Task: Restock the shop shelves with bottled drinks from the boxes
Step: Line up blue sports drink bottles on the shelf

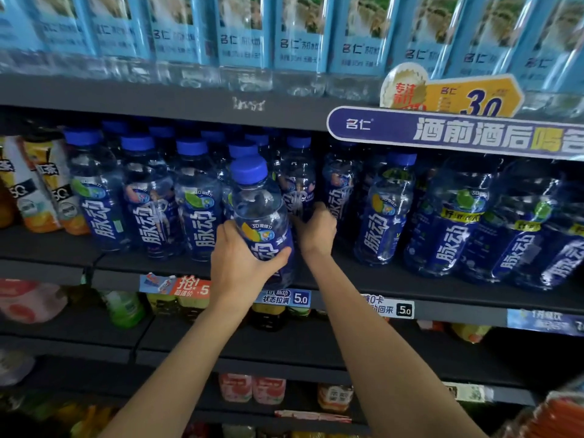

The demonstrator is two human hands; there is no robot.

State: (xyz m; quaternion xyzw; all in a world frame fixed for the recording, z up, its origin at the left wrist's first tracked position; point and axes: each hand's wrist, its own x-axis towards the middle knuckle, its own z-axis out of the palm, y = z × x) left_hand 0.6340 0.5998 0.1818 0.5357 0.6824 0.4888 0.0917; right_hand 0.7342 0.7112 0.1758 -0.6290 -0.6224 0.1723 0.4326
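A clear bottle with a blue cap and dark blue label (259, 213) stands tilted at the front edge of the dark middle shelf (395, 289). My left hand (243, 263) grips its lower body, thumb across the label. My right hand (316, 229) reaches just past it and holds a second blue-label bottle (298, 184) standing on the shelf behind. Rows of the same blue-capped bottles (148, 197) fill the shelf to the left and right (448, 222).
Light-blue labelled water bottles (300, 42) line the shelf above, with a purple and yellow promo sign (458, 121) on its edge at right. Orange juice cartons (34, 191) stand at far left. Price tags (284, 298) run along the shelf edge; mixed drinks sit on lower shelves.
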